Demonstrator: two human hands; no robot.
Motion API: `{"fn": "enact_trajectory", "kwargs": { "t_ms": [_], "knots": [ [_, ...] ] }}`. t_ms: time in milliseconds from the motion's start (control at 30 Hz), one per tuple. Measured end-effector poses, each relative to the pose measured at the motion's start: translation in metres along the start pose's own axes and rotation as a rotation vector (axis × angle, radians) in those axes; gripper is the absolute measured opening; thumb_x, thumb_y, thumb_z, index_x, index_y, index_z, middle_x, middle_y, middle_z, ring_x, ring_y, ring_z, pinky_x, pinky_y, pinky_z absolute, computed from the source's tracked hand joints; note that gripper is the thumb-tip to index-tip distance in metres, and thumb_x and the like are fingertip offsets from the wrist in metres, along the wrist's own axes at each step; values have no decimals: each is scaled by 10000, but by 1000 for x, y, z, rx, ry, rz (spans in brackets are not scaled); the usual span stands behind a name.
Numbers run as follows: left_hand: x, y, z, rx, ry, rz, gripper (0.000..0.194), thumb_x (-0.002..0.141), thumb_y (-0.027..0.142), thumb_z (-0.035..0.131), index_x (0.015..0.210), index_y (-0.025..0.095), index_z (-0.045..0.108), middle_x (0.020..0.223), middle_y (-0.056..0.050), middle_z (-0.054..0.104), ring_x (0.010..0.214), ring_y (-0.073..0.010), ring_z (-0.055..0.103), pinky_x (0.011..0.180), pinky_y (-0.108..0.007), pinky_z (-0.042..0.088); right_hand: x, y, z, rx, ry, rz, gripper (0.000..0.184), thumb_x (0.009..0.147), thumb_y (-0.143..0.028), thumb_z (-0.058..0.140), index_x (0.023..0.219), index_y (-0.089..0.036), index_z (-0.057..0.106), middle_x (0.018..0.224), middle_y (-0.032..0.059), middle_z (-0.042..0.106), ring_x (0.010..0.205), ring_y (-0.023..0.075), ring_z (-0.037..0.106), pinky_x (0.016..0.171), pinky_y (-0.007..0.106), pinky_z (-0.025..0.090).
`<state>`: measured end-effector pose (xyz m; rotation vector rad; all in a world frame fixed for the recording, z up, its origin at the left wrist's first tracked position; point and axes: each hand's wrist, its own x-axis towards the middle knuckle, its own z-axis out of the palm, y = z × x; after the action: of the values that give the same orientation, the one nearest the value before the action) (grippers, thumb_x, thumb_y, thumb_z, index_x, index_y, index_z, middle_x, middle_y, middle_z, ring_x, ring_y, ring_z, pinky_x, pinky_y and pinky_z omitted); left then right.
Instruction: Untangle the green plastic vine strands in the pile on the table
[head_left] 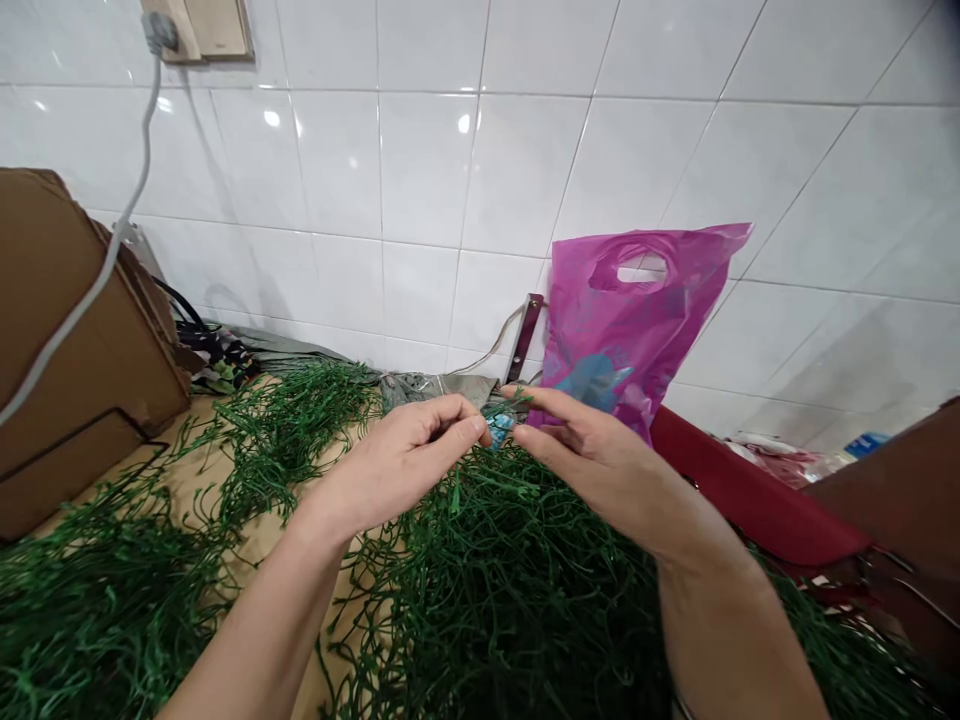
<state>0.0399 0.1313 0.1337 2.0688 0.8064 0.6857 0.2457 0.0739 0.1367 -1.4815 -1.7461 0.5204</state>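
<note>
My left hand [397, 460] and my right hand [600, 450] meet at the middle of the view, their fingertips pinching a small turquoise piece [499, 425]. A thin green strand runs from the piece, whose exact kind is hard to tell. Beneath both hands lies a large heap of tangled green plastic strands [502, 600], like artificial grass. More of it spreads over a tan table surface [255, 530] to the left. Neither hand holds anything else.
A brown cardboard box [82, 340] stands at the left, with a grey cable [112, 250] running down in front of it. A magenta plastic bag [630, 320] leans against the white tiled wall [420, 170]. Red and brown items [757, 490] fill the right side.
</note>
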Motion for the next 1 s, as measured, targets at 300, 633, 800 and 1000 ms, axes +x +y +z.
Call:
{"fn": "enact_trajectory", "kwargs": {
  "t_ms": [300, 633, 800, 1000],
  "knots": [
    [-1, -1, -2, -30, 22, 27, 317, 996, 435, 410, 907, 209, 613, 806, 14, 533, 776, -162, 484, 725, -288, 376, 11, 5, 26, 245, -85, -68, 177, 957, -347, 503, 895, -214, 600, 857, -7, 598, 798, 152, 532, 750, 271, 448],
    [1, 1, 1, 75, -29, -12, 317, 979, 392, 412, 776, 205, 571, 683, 37, 468, 681, -151, 445, 656, -272, 332, 16, 32, 9, -150, 407, 90, 185, 912, -344, 463, 777, -247, 542, 695, 19, 620, 687, 206, 556, 660, 326, 428],
    [-3, 5, 1, -15, 16, -23, 365, 1001, 464, 395, 853, 216, 619, 810, 14, 580, 813, -175, 533, 758, -279, 398, -4, 53, -47, -271, 551, 211, 256, 834, -446, 527, 714, -247, 632, 755, 76, 709, 726, 264, 623, 692, 397, 443],
    [-2, -1, 6, -31, 29, -34, 473, 1026, 476, 320, 979, 231, 722, 1042, -23, 715, 1032, -231, 606, 922, -330, 434, -26, 11, -44, -341, 441, 72, 279, 838, -431, 611, 1015, -271, 754, 1027, 78, 767, 970, 325, 693, 894, 482, 493]
  ]
}}
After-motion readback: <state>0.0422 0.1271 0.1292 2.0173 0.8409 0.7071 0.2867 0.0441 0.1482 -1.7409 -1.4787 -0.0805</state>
